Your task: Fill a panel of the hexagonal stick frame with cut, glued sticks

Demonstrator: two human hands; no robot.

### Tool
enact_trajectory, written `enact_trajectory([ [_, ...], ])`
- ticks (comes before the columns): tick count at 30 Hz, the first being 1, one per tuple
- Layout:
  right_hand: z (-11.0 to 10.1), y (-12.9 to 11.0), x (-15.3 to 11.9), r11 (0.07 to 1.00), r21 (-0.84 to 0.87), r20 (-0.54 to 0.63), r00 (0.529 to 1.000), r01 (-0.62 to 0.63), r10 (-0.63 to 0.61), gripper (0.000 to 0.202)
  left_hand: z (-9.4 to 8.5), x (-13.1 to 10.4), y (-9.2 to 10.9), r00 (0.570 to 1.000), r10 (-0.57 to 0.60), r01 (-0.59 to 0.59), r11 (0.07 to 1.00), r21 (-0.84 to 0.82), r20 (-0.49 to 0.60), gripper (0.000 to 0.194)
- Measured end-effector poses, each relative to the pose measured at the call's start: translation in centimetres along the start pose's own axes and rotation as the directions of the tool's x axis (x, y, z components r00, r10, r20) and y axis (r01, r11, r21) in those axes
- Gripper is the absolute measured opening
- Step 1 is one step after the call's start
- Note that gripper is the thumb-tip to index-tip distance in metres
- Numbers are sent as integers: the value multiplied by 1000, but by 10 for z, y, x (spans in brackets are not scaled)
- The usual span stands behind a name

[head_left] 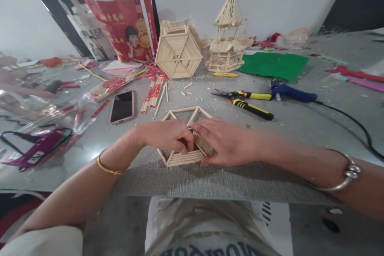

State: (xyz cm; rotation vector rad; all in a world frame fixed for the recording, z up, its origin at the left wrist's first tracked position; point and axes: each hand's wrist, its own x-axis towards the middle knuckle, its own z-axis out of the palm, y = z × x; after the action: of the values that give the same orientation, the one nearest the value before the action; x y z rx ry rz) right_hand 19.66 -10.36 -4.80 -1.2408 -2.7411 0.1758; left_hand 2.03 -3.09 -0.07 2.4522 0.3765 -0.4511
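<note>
A flat hexagonal frame of thin wooden sticks (184,159) lies on the table in front of me. Rows of sticks fill its front and right sections, while other sections are bare between the spokes. My left hand (169,134) reaches over the left part, its fingers curled in a pinch near the centre; whatever is between the fingertips is hidden. Across the right side rests my right hand (229,140), fingers stretched out over the sticks and thumb apart at the front edge. Both hands cover parts of the frame.
Behind the frame are a phone (123,107), paper-wrapped sticks (154,94), yellow-black pliers (252,108) and a blue glue gun (295,93) with a cord. Farther back stand a hexagonal stick structure (178,56), a stick pagoda (228,44), green sheet (273,65) and red bag (123,28).
</note>
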Motion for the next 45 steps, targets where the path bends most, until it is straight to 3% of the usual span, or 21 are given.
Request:
enact_trajectory([
  [13,-3,-3,0,999,26,23,999,-24,24,89,3,1,-2,1000,10,-11,1000,-21,-13,18],
  [15,-3,0,-1,1000,6,15,999,-31,31,88,1,-1,-3,998,-8,6,1000,-24,-66,17],
  [17,-3,6,-3,1000,-10,7,1000,-23,23,87,-2,-6,-5,981,-43,41,999,-14,-190,17],
  [19,-3,14,-6,1000,-12,8,1000,-4,4,85,-7,-11,-9,937,-74,75,997,-11,-343,19],
  [23,1,26,-14,999,-30,12,1000,-17,18,89,-17,-22,-23,805,-159,129,987,-93,-571,21],
  [28,6,26,-16,997,-79,-52,999,-1,-3,97,-23,-36,-35,573,-260,134,965,-224,-777,17],
  [33,-19,28,-26,989,-145,-153,987,16,-39,90,-27,-53,-29,352,-340,-42,925,-377,-872,18],
  [35,-30,30,-33,982,-187,-201,980,-25,-13,78,-28,-56,-28,314,-344,-99,915,-391,-885,20],
  [39,-34,13,-40,978,-190,-291,956,-89,30,39,-26,-52,-37,312,-352,-154,898,-413,-882,19],
  [42,-20,-18,-33,989,-146,-351,935,-4,-48,19,-20,-46,-51,284,-381,-210,871,-445,-880,18],
  [45,-5,-42,-20,976,-199,-283,948,90,-145,16,-13,-45,-64,228,-448,-228,838,-495,-864,17],
])
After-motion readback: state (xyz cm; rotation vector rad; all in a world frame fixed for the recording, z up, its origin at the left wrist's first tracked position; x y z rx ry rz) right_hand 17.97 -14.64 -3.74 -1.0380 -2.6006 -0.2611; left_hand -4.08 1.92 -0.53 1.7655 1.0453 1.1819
